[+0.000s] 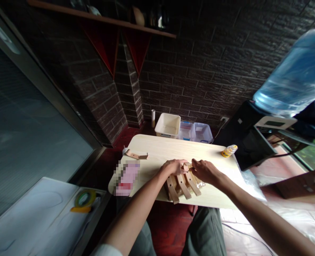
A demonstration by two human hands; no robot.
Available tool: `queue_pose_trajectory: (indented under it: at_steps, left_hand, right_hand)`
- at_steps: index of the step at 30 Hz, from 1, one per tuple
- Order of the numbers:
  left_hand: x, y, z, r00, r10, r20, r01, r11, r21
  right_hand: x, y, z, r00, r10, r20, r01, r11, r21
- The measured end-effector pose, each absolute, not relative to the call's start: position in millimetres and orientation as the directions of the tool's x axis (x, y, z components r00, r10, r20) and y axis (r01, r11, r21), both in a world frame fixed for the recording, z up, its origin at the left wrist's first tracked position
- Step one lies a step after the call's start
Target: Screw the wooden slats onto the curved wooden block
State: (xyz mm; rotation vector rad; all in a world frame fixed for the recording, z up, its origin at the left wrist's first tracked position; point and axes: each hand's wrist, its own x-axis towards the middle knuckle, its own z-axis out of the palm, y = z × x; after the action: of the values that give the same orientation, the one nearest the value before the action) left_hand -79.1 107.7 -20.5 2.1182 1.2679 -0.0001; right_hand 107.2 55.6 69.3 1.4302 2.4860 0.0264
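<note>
Over the front half of the pale table (159,145), my left hand (175,167) is closed on a small wooden piece (186,165). My right hand (204,170) meets it from the right, its fingers pinched close to the same piece; what they grip is too small to make out. Below both hands, several bent wooden pieces with dark holes (183,187) lie side by side on a clear plastic-wrapped bundle (201,184). Farther left on the table rests another angled wooden piece (136,155). My fingertips partly hide the worked piece.
A yellow-and-clear bottle (229,151) lies near the table's right corner. On the left is a blurred pink item (129,177). Behind the table stand a cream bin (168,124) and clear boxes (202,132). Tape (85,197) sits at lower left; a water dispenser (242,124) is at right.
</note>
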Motion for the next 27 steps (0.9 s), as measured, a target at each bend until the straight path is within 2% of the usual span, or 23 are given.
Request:
queue_pose_trajectory:
  at_steps: [4, 9, 12, 17, 24, 27]
  left_hand:
    - [-78, 107, -20, 0.525, 0.792, -0.312, 0.792, -0.320, 0.519]
    - [-79, 108, -10, 0.492, 0.777, -0.393, 0.834, -0.290, 0.470]
    - [-80, 107, -8, 0.513, 0.761, -0.396, 0.824, -0.309, 0.475]
    - [-80, 105, -14, 0.546, 0.776, -0.316, 0.788, -0.346, 0.510]
    - [-79, 101, -16, 0.493, 0.814, -0.307, 0.814, -0.307, 0.493]
    - [-77, 101, -14, 0.477, 0.821, -0.313, 0.823, -0.293, 0.486]
  right_hand:
    - [107, 56, 73, -0.530, 0.820, -0.215, 0.827, 0.556, 0.082]
    - [106, 55, 79, -0.634, 0.755, -0.170, 0.768, 0.641, -0.018]
    - [107, 55, 79, -0.631, 0.755, -0.176, 0.768, 0.640, -0.011]
    - [113, 58, 77, -0.622, 0.762, -0.179, 0.774, 0.633, 0.007]
    - [111, 54, 75, -0.580, 0.793, -0.184, 0.788, 0.604, 0.121]
    - [107, 53, 75, -0.582, 0.793, -0.178, 0.786, 0.605, 0.127]
